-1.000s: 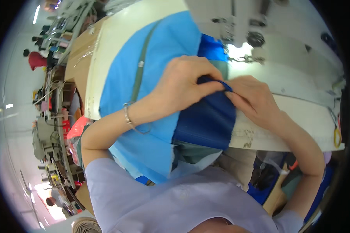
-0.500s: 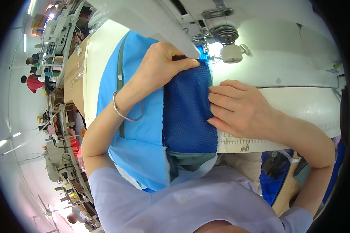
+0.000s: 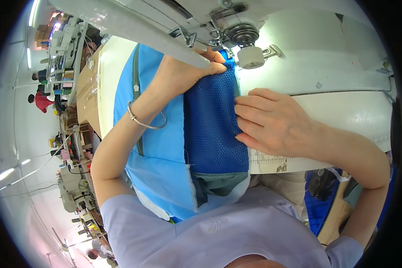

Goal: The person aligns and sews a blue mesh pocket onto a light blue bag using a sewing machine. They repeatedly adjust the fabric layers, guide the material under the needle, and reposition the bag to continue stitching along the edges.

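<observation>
A light blue fabric piece with a dark blue mesh panel [image 3: 214, 129] lies on the bed of a sewing machine [image 3: 250, 58] and hangs down over my lap. My left hand [image 3: 183, 73], a bangle at its wrist, pinches the top of the mesh close to the needle area. Part of its fingers is hidden behind the machine's pale arm. At the mesh's right edge, my right hand [image 3: 274, 123] is closed with its fingertips on the border; what lies under the fingers is hidden. A grey-green strip [image 3: 136, 85] with a zipper pull runs along the light blue fabric [image 3: 165, 174].
A printed ruler scale [image 3: 272, 163] runs along the front of the white table. Brown board [image 3: 88, 96] lies beyond its left edge. Farther left stand rows of sewing machines [image 3: 73, 185] and a person in red [image 3: 42, 102]. A dark blue item [image 3: 315, 210] sits below the table at right.
The view has shifted a little, so the machine head appears farther left and lower. My left fingers are now nearer the needle area, partly behind the machine arm. My right hand keeps its place at the mesh edge.
</observation>
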The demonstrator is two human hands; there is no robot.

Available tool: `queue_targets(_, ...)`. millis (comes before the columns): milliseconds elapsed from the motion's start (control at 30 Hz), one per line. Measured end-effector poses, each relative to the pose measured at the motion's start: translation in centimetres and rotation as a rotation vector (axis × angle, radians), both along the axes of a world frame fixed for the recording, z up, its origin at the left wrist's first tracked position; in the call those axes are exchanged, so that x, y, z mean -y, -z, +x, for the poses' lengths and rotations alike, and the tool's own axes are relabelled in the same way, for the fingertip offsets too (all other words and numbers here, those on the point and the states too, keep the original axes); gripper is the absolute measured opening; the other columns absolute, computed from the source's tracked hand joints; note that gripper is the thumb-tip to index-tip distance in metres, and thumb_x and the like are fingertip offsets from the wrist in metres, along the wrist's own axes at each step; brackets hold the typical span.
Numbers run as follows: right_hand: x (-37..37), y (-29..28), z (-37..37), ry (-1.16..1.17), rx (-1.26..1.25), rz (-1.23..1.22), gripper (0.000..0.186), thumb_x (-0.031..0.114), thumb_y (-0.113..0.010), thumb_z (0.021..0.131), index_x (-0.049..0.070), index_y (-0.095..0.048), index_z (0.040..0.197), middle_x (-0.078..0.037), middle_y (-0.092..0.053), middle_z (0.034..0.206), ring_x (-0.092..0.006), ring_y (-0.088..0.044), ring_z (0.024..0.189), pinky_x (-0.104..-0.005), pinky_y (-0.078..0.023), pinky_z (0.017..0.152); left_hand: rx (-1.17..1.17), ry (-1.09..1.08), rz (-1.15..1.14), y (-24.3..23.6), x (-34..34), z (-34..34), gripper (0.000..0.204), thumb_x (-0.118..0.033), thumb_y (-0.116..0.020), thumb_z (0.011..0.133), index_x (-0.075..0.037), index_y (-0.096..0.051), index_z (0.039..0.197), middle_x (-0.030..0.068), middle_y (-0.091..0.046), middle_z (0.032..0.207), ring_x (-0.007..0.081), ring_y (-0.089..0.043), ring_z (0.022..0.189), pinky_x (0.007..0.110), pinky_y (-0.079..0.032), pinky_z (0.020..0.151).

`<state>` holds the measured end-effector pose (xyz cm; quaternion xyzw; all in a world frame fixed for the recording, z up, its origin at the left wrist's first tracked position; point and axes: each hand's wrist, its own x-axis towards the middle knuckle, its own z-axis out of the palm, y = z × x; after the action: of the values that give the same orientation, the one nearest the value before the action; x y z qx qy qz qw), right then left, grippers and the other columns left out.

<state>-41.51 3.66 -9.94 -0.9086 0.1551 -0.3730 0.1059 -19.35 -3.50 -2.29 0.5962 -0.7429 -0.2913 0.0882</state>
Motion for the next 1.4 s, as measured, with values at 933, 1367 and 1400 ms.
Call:
queue_targets(933, -0.2, 0.5, 0.1, 0.023, 0.022, -0.018, 0.020, 0.021, -0.079, 0.080, 0.002, -0.072, 0.081, -0.007, -0.068, 0.094, -0.0217, -0.064, 0.101, -0.0347, -0.052, 0.089, 0.142, 0.461, -0.903, 3.5, -2.5, 1.0, 0.018, -0.006, -0.078, 0.081, -0.010, -0.078, 0.099, 0.0059, -0.074, 0.097, 0.0255, -0.069, 0.080, 0.038, -0.055, 0.069)
queue_targets(1367, -0.1, 0.5, 0.2, 0.025, 0.029, -0.022, 0.020, 0.020, -0.079, 0.080, 0.002, -0.071, 0.082, -0.006, -0.066, 0.093, -0.0213, -0.063, 0.098, -0.0340, -0.051, 0.087, -0.001, 0.538, -0.768, 4.5, -2.1, 2.7, 0.037, 0.007, -0.073, 0.079, -0.007, -0.079, 0.113, 0.0108, -0.076, 0.109, 0.0295, -0.071, 0.098, 0.037, -0.057, 0.084)
queue_targets(1400, -0.1, 0.5, 0.1, 0.023, 0.022, -0.019, 0.020, 0.020, -0.079, 0.080, 0.002, -0.071, 0.082, -0.006, -0.066, 0.092, -0.0210, -0.062, 0.098, -0.0338, -0.051, 0.086, -0.003, 0.533, -0.771, 4.5, -2.1, 2.6, 0.037, 0.007, -0.073, 0.080, -0.007, -0.079, 0.113, 0.0107, -0.076, 0.109, 0.0292, -0.071, 0.098, 0.037, -0.057, 0.084)
